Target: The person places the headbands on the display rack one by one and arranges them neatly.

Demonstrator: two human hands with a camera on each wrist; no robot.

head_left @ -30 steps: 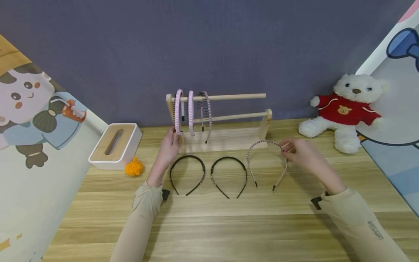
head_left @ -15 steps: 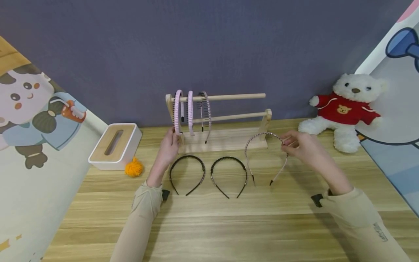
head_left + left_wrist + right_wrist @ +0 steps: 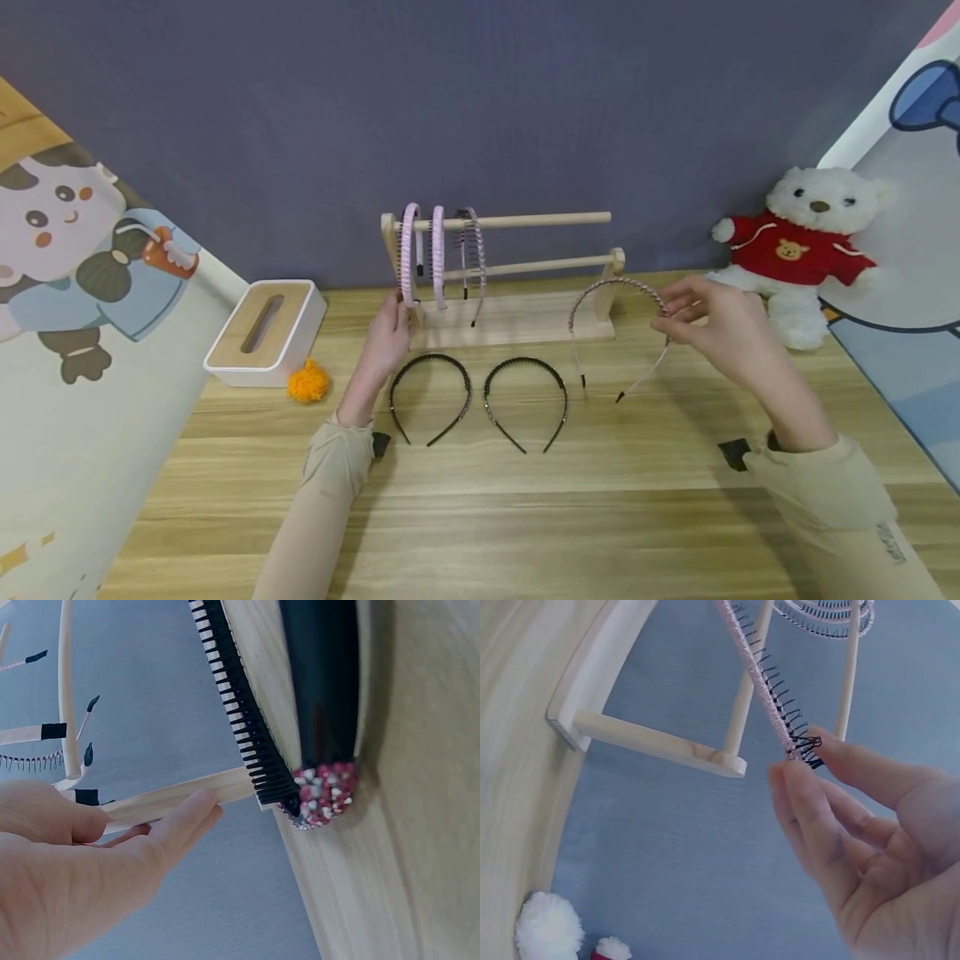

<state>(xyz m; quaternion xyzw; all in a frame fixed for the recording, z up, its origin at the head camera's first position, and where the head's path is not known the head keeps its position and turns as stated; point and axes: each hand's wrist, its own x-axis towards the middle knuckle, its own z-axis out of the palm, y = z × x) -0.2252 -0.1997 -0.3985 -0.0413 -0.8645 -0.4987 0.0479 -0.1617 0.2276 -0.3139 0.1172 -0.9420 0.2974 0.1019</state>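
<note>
My right hand (image 3: 723, 329) pinches a thin pink headband (image 3: 618, 282) by its right side, between thumb and fingertips. The band is raised over the table before the right end of a wooden rack (image 3: 517, 323), its ends hanging down. Black comb teeth line its inner side in the right wrist view, where the fingertips (image 3: 801, 774) grip it. My left hand (image 3: 387, 337) holds the rack's left upright (image 3: 180, 796). On the upper rod (image 3: 555, 220) hang two wide pink headbands (image 3: 438, 262) and a thinner one (image 3: 479, 258), all toward the left.
Two black headbands, a left one (image 3: 431, 357) and a right one (image 3: 525, 361), lie on the table before the rack. A tissue box (image 3: 292, 350) and an orange pompom (image 3: 308, 382) stand left. A white teddy bear (image 3: 787, 250) in red sits at the back right.
My right hand has lifted the thin pink headband upward toward the rack, shifting slightly right in the last half second. My left hand keeps its place on the upright.
</note>
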